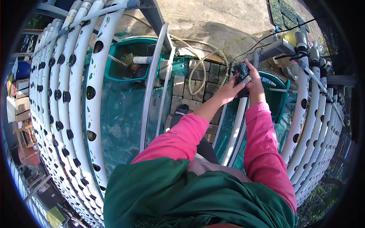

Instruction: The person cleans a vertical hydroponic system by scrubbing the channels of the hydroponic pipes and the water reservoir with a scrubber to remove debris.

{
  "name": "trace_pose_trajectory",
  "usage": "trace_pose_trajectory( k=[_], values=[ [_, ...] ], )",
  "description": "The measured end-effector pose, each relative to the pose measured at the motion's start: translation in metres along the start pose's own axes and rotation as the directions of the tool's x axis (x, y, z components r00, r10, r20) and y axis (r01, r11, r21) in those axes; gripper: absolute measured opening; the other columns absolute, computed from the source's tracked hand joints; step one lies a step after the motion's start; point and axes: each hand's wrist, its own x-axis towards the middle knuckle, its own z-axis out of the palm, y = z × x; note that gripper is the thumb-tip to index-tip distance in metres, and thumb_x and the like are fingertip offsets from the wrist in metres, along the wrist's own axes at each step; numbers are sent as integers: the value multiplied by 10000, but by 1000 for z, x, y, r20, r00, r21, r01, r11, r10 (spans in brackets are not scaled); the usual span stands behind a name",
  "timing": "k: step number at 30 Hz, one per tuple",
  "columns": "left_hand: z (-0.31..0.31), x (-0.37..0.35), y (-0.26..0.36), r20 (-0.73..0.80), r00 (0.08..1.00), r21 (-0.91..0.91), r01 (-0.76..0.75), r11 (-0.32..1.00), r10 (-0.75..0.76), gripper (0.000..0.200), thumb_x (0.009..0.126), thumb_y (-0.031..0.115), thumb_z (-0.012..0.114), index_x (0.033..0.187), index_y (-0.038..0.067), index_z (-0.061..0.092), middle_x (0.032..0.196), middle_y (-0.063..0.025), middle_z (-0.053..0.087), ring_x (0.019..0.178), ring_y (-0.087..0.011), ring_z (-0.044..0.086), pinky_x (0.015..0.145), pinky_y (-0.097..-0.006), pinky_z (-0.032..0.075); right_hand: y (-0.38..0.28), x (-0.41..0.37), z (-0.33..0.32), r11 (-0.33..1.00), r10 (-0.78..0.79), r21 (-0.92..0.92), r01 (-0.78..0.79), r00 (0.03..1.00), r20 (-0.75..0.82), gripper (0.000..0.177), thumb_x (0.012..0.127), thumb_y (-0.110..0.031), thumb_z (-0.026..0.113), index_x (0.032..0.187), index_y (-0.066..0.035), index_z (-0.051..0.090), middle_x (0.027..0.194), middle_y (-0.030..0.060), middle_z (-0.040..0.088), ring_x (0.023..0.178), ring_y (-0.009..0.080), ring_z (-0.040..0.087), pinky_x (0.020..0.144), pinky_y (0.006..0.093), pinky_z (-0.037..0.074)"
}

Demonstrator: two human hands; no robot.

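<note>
Both of my arms, in pink sleeves, reach forward between two racks of white pipes. My left hand (pixel 228 91) and my right hand (pixel 254 81) meet around a small dark object (pixel 242 71) with a pale grey part (pixel 245 79) under it. What the object is I cannot make out. A black cable (pixel 266 40) runs from the object toward the upper right. The hands are above a grey metal rail (pixel 237 121) beside the right rack.
White pipes with round holes (pixel 91 91) curve along the left, and a similar rack (pixel 304 110) stands on the right. A teal tub (pixel 127 59) and a beige hose (pixel 197 64) lie ahead. Paving bricks (pixel 182 91) form the aisle floor. A green cloth covers my chest.
</note>
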Motion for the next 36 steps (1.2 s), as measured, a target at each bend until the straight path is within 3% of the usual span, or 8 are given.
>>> trace_pose_trajectory(
  k=[6, 15, 25, 26, 27, 29, 30, 36],
  values=[
    [-3, -22, 47, 119, 993, 111, -10, 994, -3, 689, 968, 440, 490, 1497, 97, 211, 646, -55, 552, 425, -110, 473, 402, -247, 377, -18, -37, 18, 992, -124, 32, 122, 988, 96, 222, 915, -286, 639, 923, -65, 615, 744, 66, 652, 599, 210, 640, 496, 347, 538],
    [30, -37, 103, 424, 905, 135, -21, 991, -39, 614, 974, 540, 409, 1393, 93, 365, 700, -95, 558, 454, -127, 498, 453, -245, 422, -62, -122, 44, 949, -309, 60, 310, 951, -30, 210, 901, -278, 662, 912, -71, 626, 777, 63, 664, 624, 188, 651, 529, 339, 555],
    [154, -63, 164, 814, 566, 197, -63, 978, -128, 583, 969, 582, 383, 1274, 85, 400, 724, -61, 568, 499, -107, 515, 472, -247, 430, -106, -277, -24, 710, -655, 132, 692, 718, -236, 266, 901, -295, 656, 979, -45, 611, 798, 100, 653, 584, 206, 632, 496, 346, 567],
    [171, -65, 166, 841, 523, 204, -70, 977, -138, 575, 965, 584, 395, 1242, 81, 411, 730, -61, 576, 500, -108, 519, 470, -249, 431, -108, -300, -35, 689, -672, 113, 716, 689, -272, 274, 919, -280, 637, 1010, -23, 609, 892, 112, 631, 763, 223, 605, 550, 318, 540],
    [186, -69, 172, 860, 480, 238, -76, 968, -173, 573, 959, 595, 397, 1210, 81, 431, 733, -55, 580, 508, -107, 521, 487, -259, 439, -109, -317, -48, 649, -704, 114, 752, 651, -285, 233, 903, -254, 657, 948, -28, 631, 866, 78, 630, 741, 175, 582, 579, 287, 503],
    [214, -75, 178, 872, 429, 315, -118, 942, -238, 550, 972, 583, 379, 1171, 77, 464, 733, -48, 586, 525, -110, 527, 517, -272, 450, -110, -337, -62, 509, -669, 187, 840, 523, -528, 156, 918, -171, 589, 922, -35, 666, 795, 87, 691, 628, 192, 648, 585, 334, 554],
    [226, -76, 175, 880, 402, 335, -145, 931, -254, 538, 980, 571, 368, 1159, 75, 475, 729, -44, 586, 531, -111, 528, 529, -274, 453, -110, -353, -72, 554, -669, 143, 820, 541, -509, 233, 934, -246, 571, 890, -37, 663, 821, 104, 708, 664, 242, 670, 640, 391, 578],
    [279, -70, 159, 870, 320, 458, -237, 857, -376, 575, 986, 568, 340, 1182, 46, 480, 737, -44, 579, 546, -129, 545, 575, -310, 480, -84, -379, -132, 457, -622, 229, 860, 493, -609, 209, 933, -237, 571, 910, -38, 629, 819, 120, 683, 704, 255, 659, 652, 396, 567]
  ],
)
